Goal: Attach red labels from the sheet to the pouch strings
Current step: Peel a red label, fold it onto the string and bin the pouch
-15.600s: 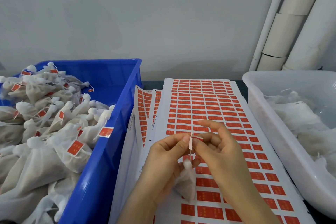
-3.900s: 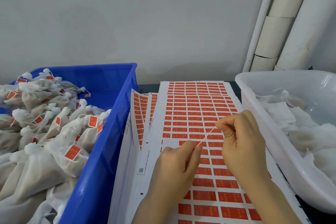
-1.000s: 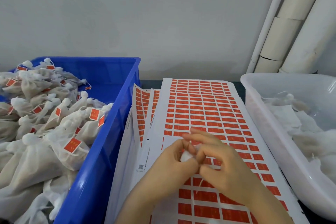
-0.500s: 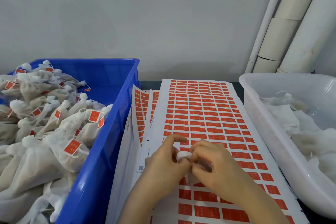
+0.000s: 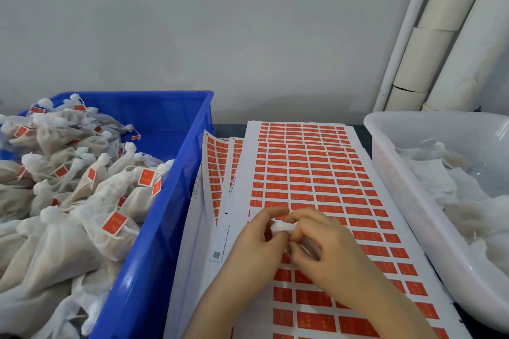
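2 hands: left hand (image 5: 253, 245) and right hand (image 5: 330, 248) are pinching 1 white pouch (image 5: 283, 226), fingers curled, over the label sheet (image 5: 303, 168).
2 bins: blue crate (image 5: 150, 256) and white tub (image 5: 440, 264) are flanking it.

Lighting even, diffuse, moderately bright — shadows faint. Small glare on wall of translucent tub (image 5: 495, 129). Focus slightly soft; pipes (image 5: 468, 36) lean from wide-angle distortion.
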`<action>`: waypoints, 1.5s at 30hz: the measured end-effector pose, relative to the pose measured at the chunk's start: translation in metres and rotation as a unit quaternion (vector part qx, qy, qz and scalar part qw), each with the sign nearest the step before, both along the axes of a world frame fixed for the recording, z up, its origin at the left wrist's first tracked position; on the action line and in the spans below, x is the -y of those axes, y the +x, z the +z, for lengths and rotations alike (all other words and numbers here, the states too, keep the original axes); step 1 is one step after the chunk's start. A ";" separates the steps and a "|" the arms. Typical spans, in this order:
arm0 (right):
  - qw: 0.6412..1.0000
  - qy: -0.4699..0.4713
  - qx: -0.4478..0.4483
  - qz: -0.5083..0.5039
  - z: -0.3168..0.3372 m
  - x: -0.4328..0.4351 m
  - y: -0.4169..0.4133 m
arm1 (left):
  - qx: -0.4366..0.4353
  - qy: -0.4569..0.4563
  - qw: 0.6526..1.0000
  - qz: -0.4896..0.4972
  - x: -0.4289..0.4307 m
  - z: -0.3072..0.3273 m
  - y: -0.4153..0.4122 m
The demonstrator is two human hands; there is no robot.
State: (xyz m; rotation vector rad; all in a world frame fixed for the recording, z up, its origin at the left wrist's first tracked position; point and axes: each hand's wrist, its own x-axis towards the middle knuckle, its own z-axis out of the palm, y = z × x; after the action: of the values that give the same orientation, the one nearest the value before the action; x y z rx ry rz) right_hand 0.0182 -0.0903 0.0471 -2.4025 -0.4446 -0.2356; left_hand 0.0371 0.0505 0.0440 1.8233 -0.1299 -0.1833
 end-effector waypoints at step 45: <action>0.939 -0.053 0.318 -0.120 -0.012 -0.028 -0.001 | -0.074 -0.225 0.952 0.194 0.009 0.010 -0.004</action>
State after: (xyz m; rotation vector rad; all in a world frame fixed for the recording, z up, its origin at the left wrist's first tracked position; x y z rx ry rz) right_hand 0.0176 -0.0624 0.0347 -2.4424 -0.4502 -1.1439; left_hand 0.0331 0.0418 0.0540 1.3406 0.2741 -0.0064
